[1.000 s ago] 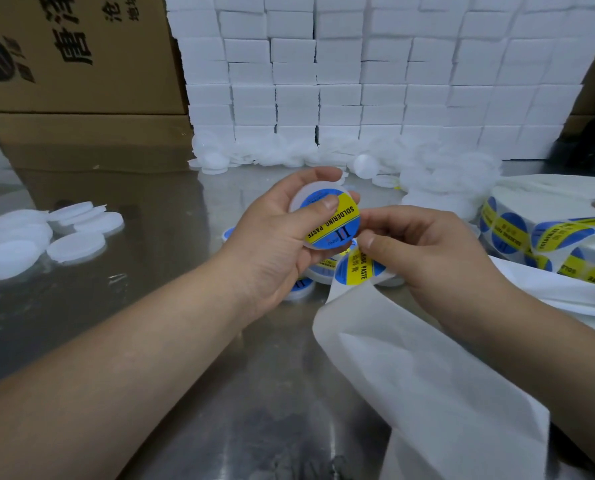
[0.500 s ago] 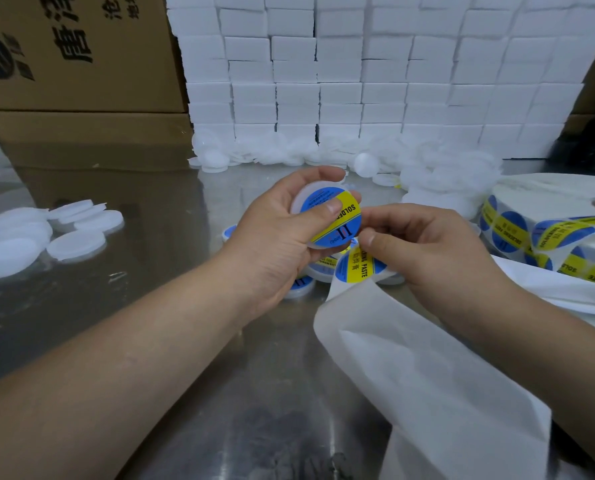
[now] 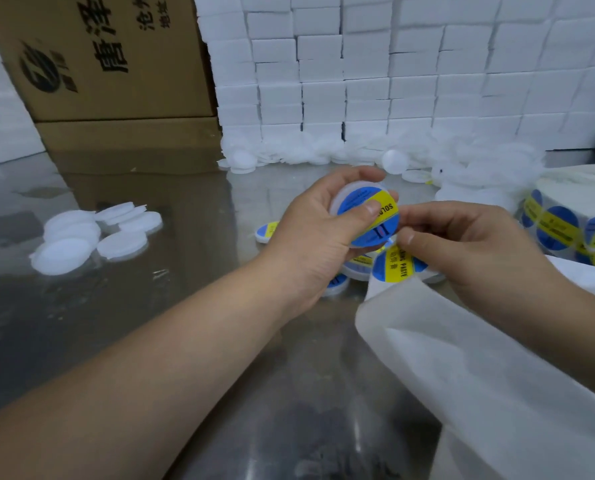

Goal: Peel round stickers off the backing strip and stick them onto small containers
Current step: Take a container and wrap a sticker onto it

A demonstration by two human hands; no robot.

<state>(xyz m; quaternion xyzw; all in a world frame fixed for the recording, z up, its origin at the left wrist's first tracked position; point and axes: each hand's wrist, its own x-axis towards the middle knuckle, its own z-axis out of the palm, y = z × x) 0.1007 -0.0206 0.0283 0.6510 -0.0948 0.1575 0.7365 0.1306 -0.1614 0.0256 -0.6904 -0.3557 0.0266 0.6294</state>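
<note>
My left hand [image 3: 318, 237] grips a small round white container [image 3: 344, 195] above the table. Its thumb presses a blue-and-yellow round sticker [image 3: 375, 221] onto the container's face. My right hand [image 3: 476, 251] is beside it, fingers curled and pinching the white backing strip [image 3: 479, 368] just above another blue-and-yellow sticker [image 3: 396, 265] on the strip's end. The strip hangs down to the lower right. Several labelled containers [image 3: 358, 266] lie on the table under my hands, partly hidden.
A sticker roll [image 3: 563, 230] stands at the right. Plain white containers [image 3: 91, 237] lie in a group at the left, more in a heap [image 3: 479, 168] behind my hands. Stacked white boxes [image 3: 393, 81] and cardboard cartons [image 3: 116, 64] line the back of the shiny metal table [image 3: 185, 323].
My left hand has turned the container a little, and its thumb has slid across the sticker. My right hand has stayed on the strip with hardly any movement.
</note>
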